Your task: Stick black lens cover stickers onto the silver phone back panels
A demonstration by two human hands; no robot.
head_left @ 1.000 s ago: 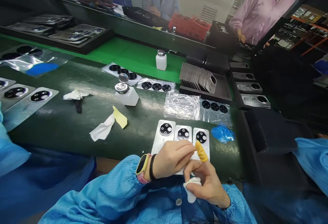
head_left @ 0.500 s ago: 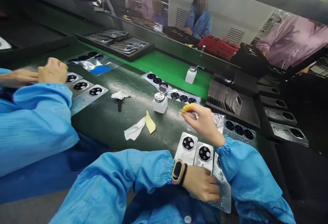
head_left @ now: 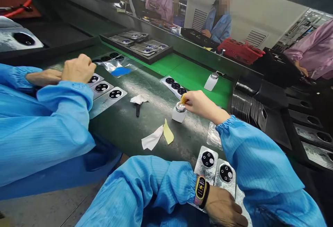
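Note:
My left hand (head_left: 225, 204), below a yellow watch and a dark bracelet, lies over silver phone back covers (head_left: 204, 168) with black round camera sections. Its bent fingers rest on the rightmost cover, which is largely hidden by the hand and my right sleeve. My right hand (head_left: 200, 104) is closed in a pinch at the metal top of a white dispenser bottle (head_left: 179, 116). Yellow finger covers (head_left: 184, 98) show on its fingertips. Whatever it pinches is too small or hidden to make out.
A co-worker's hands (head_left: 78, 69) work over similar covers (head_left: 108, 98) at left. White paper (head_left: 151, 138), a yellow strip (head_left: 168, 132) and a black-handled tool (head_left: 137, 110) lie mid-table. Black discs on a strip (head_left: 173, 85), another bottle (head_left: 211, 82) and a cover rack (head_left: 247, 105) stand beyond.
My right hand has moved forward and left, from above the covers to the bottle's top. My left hand stays on the covers. The view has shifted, so the table appears farther right.

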